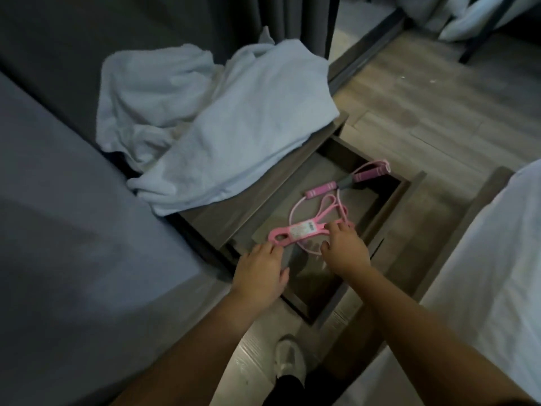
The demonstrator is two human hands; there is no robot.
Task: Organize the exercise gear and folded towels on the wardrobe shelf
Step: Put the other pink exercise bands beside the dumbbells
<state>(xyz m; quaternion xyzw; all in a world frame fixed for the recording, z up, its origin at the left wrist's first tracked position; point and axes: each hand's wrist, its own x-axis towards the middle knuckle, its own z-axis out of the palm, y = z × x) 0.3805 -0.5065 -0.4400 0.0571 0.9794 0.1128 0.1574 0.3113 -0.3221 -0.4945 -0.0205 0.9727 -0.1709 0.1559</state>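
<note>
A pink resistance band (298,232) with a label lies in an open dark wooden drawer (389,206). My left hand (260,273) touches its left looped end with the fingertips. My right hand (345,247) pinches the band's right part. A pink skipping rope (366,177) with two pink handles lies behind it in the drawer. Two crumpled white towels (234,124) are piled on the nightstand top above the drawer.
A grey bed (58,215) fills the left side. A white-covered bed (497,259) stands on the right. Dark curtains (175,22) hang behind the nightstand. Wood floor (439,98) lies beyond, and my white shoe (289,358) is below.
</note>
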